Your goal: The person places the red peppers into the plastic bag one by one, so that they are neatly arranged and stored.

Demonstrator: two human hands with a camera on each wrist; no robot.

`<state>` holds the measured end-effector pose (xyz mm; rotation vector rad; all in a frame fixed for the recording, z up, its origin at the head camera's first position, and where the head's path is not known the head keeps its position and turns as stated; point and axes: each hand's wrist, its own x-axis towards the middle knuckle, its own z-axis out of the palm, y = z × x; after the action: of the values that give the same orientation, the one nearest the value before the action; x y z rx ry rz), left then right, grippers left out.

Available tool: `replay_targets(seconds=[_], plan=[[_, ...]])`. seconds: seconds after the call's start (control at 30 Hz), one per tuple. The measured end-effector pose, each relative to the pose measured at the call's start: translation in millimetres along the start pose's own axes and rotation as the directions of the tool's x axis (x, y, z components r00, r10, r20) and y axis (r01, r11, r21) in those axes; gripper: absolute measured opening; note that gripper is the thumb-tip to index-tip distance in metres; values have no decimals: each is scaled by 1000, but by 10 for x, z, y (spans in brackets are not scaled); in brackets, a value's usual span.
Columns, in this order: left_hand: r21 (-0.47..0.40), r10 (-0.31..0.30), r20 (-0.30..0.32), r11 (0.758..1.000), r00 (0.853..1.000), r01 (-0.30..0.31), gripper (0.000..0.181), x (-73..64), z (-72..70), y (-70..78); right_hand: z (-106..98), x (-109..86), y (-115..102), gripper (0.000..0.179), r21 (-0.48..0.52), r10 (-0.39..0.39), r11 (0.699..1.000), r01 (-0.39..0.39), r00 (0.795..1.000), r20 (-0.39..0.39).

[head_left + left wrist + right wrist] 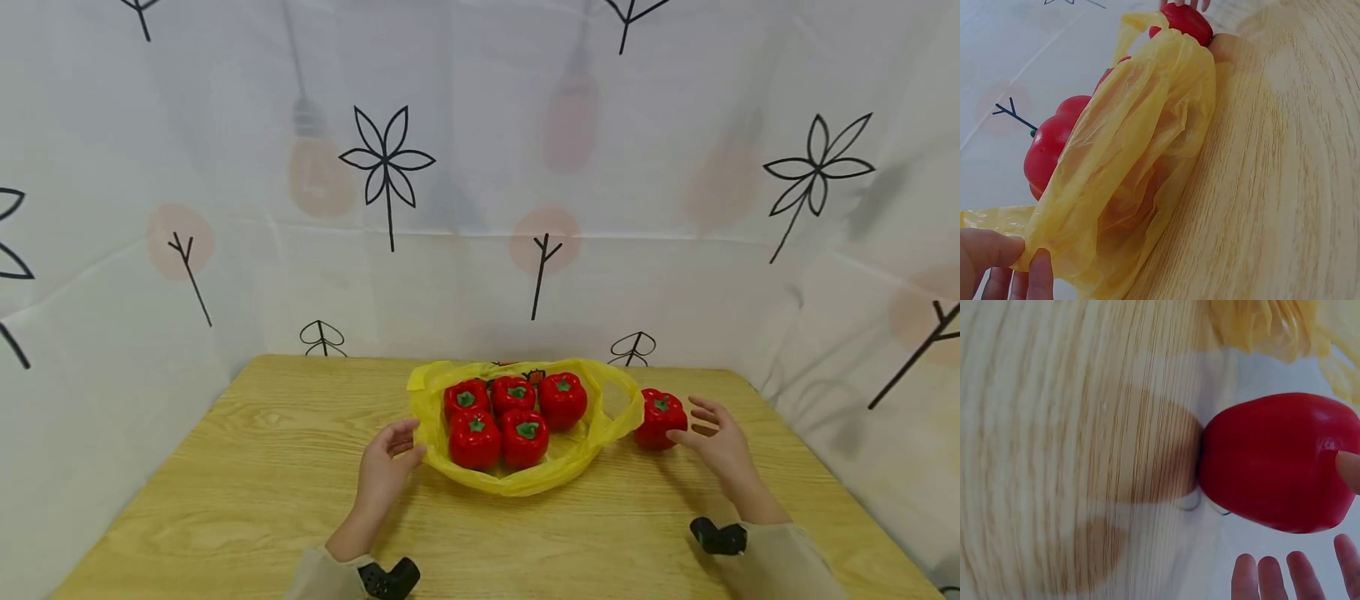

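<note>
A yellow plastic bag (551, 477) lies spread wide on the table, with several red bell peppers (475, 439) with green stems inside it. At the bag's left rim, my left hand (385, 467) pinches the thin plastic between thumb and fingers; the left wrist view shows the pinched edge (1036, 250). One more red bell pepper (660, 419) stands on the table just right of the bag. Beside that pepper is my right hand (722, 448), fingers spread and apart from it. In the right wrist view the thumb (1349, 470) overlaps the pepper (1272, 462); contact is uncertain.
The wooden table (247, 483) reaches back to a white cloth backdrop (457, 275) printed with flowers and twigs. Cloth also hangs along both sides. A loose bag handle (626, 404) stretches toward the lone pepper. Each wrist wears a black device (390, 577).
</note>
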<state>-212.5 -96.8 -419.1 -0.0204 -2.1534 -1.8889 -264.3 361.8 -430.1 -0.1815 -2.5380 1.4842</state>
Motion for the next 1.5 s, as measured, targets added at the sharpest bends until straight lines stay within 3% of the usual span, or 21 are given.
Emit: replay_targets(seconds=[0.23, 0.47, 0.93, 1.5], plan=[[17, -1, -10, 1000, 1000, 1, 32, 16, -5, -26, -5, -142, -282, 83, 62, 9, 998, -17, 992, 122], [22, -20, -9, 1000, 1000, 20, 33, 29, -18, -38, 8, -128, -327, 81, 35, 6, 999, -12, 988, 156], [34, -21, -14, 999, 1000, 22, 33, 33, -5, -33, 20, -132, -266, 85, 19, 28, 999, -30, 993, 113], [47, -25, -7, 999, 1000, 25, 33, 24, -4, -27, -39, -360, -232, 81, 13, -14, 1000, 12, 990, 140]])
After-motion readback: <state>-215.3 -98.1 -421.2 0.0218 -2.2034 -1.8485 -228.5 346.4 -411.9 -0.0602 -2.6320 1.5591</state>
